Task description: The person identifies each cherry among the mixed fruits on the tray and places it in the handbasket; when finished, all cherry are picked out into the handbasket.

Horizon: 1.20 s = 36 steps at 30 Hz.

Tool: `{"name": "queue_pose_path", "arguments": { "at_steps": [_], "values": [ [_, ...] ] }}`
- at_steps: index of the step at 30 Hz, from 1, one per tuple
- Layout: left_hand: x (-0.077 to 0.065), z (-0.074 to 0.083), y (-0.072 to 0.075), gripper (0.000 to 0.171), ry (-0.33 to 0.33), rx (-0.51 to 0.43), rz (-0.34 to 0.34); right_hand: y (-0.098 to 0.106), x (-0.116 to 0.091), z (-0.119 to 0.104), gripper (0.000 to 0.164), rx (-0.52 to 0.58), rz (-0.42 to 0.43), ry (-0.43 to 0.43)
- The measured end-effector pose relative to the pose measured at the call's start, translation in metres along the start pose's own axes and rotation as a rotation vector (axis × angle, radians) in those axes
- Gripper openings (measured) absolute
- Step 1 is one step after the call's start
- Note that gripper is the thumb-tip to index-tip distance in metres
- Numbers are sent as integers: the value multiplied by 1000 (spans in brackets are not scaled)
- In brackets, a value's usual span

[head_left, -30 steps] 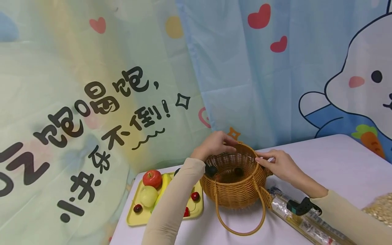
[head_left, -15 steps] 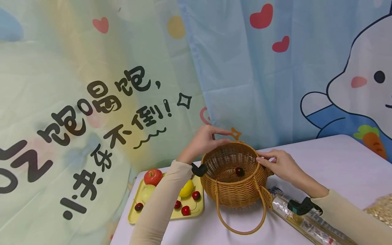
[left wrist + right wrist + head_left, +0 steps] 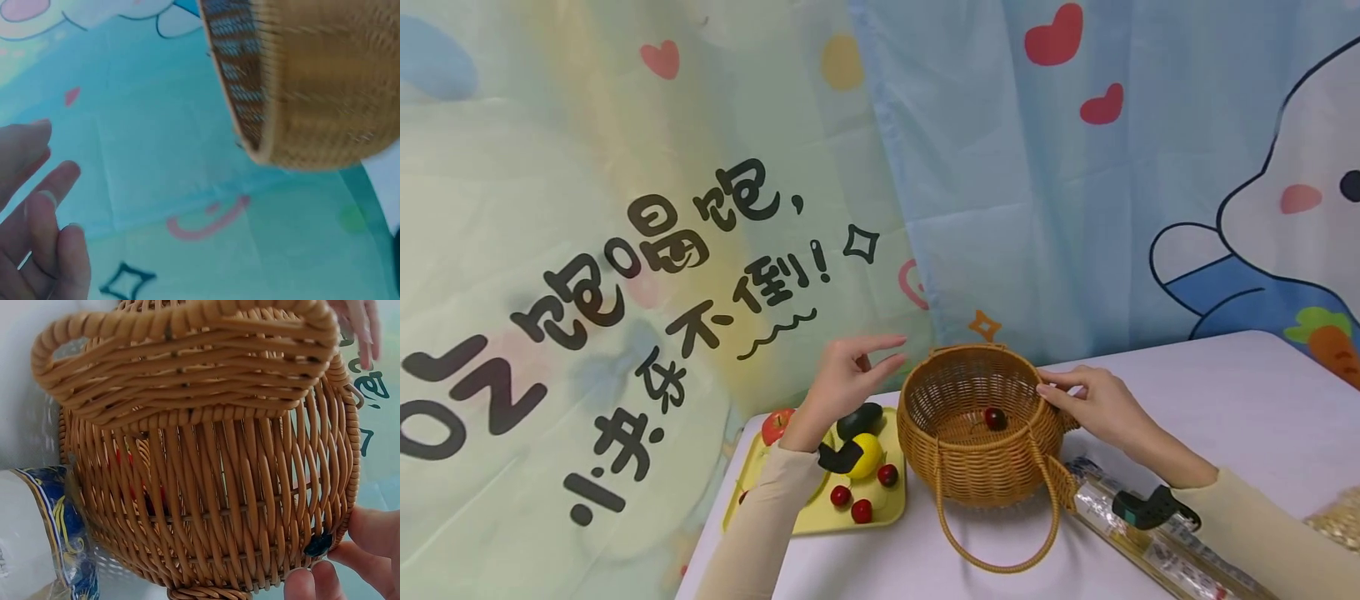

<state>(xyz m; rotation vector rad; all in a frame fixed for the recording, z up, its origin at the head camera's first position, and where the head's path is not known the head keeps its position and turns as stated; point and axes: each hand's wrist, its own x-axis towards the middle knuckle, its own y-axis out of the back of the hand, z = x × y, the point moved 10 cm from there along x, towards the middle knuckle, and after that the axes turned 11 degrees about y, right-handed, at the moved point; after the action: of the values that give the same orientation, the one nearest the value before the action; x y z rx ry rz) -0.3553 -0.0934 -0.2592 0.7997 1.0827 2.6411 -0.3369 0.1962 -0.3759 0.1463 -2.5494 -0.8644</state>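
A round brown wicker basket [image 3: 981,479] stands on the white table with its hoop handle folded down toward me. Inside it lies one dark red cherry [image 3: 995,418]. My right hand [image 3: 1093,404] pinches the basket's right rim between thumb and fingers; the right wrist view shows those fingers [image 3: 369,540] at the woven edge. My left hand [image 3: 850,375] is in the air left of the basket, above the fruit tray, thumb and index finger stretched apart with nothing between them. In the left wrist view the basket's side [image 3: 331,87] is well away from the fingertips.
On the yellow tray [image 3: 812,525] at left lie a red apple [image 3: 777,425], a dark green avocado [image 3: 859,421], a yellow lemon [image 3: 868,454] and several cherries [image 3: 841,497]. A clear plastic package [image 3: 1150,542] lies right of the basket. A beige woven thing [image 3: 1337,521] sits at the right edge.
My left hand has come out from over the basket and moved left, above the tray. The cherry in the basket is now in plain sight. My right hand stays at the rim.
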Motion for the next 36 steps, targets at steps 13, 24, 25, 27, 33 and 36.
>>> {"name": "queue_pose_path", "arguments": {
  "at_steps": [13,24,25,27,33,36],
  "values": [
    [-93,-60,46,31,151,79,175,-1,-1,1,52,10,-1,-18],
    [-145,-98,24,28,403,289,2,-1,0,3,51,26,-3,-21],
    [-147,-100,21,27,405,313,-20,-1,0,3,52,26,-2,-20],
    [-150,-105,12,27,404,342,-69,0,0,3,52,25,0,-19],
    [-154,-117,-11,27,334,429,-174,0,0,4,54,31,-2,-27],
    [-155,-120,-17,26,309,466,-186,-1,-1,4,54,39,-6,-34]
  ]
}}
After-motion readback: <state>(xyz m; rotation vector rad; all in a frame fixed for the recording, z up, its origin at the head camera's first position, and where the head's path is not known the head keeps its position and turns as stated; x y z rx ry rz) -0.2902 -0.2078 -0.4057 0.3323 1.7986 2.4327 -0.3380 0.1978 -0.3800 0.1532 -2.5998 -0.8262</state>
